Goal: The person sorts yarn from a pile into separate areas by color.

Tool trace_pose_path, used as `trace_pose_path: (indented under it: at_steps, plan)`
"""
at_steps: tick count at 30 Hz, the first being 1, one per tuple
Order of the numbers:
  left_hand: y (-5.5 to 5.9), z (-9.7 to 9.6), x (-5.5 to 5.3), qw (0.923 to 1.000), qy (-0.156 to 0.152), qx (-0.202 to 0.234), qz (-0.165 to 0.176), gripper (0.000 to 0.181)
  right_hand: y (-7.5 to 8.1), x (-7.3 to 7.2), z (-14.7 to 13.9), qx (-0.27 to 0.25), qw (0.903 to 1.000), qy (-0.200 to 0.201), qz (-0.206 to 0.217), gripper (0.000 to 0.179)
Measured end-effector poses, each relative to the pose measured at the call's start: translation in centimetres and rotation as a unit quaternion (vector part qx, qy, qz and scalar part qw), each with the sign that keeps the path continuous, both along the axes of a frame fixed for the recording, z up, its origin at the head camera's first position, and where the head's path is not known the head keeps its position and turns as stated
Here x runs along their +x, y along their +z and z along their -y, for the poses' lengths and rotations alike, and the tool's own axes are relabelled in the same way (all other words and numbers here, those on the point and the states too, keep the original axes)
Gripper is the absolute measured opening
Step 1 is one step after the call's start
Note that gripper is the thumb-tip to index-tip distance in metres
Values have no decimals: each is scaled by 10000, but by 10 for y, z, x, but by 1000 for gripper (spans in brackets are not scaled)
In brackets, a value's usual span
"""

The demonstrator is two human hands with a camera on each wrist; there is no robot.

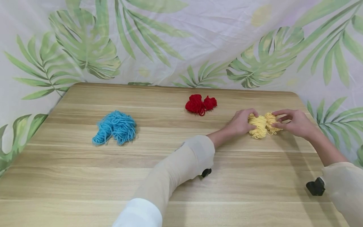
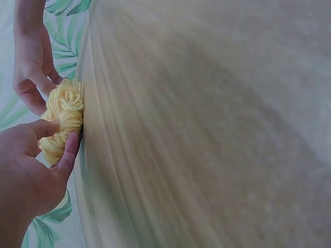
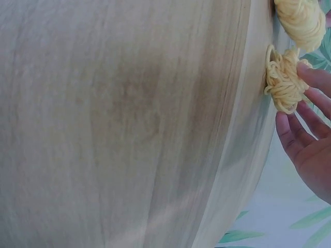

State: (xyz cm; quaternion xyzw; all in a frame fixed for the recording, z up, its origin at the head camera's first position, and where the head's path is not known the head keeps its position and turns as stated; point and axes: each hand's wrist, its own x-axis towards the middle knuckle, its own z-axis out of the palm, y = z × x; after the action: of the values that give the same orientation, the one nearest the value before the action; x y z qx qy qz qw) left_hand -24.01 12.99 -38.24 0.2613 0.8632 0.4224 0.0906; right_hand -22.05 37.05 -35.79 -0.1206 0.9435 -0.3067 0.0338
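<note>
A yellow yarn bundle (image 1: 258, 126), pinched in at its middle into two lobes, lies at the right of the table. My left hand (image 1: 240, 122) grips the larger left lobe, thumb on the near side and fingers on the far side. In the left wrist view the thumb presses into the looped strands (image 2: 66, 106). On the smaller right lobe (image 3: 285, 82), my right hand (image 1: 296, 122) holds with thumb and fingertips, the other fingers spread beside it. Both hands are low over the wood, side by side.
A red yarn bundle (image 1: 195, 104), also in two lobes, sits near the table's back edge. On the left lies a larger blue yarn bundle (image 1: 120, 126). Behind the wooden table (image 1: 170, 176) hangs a leaf-print cloth (image 1: 204, 34). Small black devices (image 1: 315, 186) are under both wrists.
</note>
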Motion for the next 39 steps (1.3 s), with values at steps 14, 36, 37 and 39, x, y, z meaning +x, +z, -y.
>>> trace_pose_path:
  at_steps: [14,36,37,39]
  plan:
    - [0,-6,0,9998,213,5,-19,38,0,-1,1,-15,9999,105,-66,43]
    - [3,1,-1,9991,-108,-397,-80,50,1,0,0,48,9999,110,-42,43]
    - [3,3,-1,9989,-138,-431,-105,50,1,0,0,54,9999,113,-66,43]
    - [4,7,-2,9986,-210,-457,-141,51,2,1,0,98,9998,119,-131,43]
